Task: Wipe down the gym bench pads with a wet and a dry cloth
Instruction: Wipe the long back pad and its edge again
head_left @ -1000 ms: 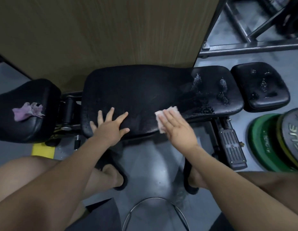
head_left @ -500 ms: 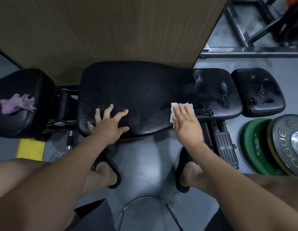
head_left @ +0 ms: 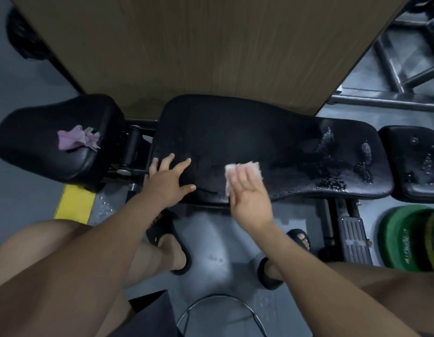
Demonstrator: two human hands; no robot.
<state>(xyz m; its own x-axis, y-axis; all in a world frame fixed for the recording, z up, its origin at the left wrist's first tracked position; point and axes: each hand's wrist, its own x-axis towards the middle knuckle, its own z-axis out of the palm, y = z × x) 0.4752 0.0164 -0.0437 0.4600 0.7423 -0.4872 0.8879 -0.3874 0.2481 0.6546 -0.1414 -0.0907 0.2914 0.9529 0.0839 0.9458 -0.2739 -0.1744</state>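
A right hand, fingers straight and close together, presses a small white cloth, blurred but seemingly squarish, under its fingertips near the front edge of a long black bench pad running left to right, closer to the wide-splayed left hand than half a second ago.

Faint lettering on green weight plate, too blurred to read, nothing else legible

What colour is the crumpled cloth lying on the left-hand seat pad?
Pale purple; the crumpled cloth lies on the black seat pad, seen in the head view.
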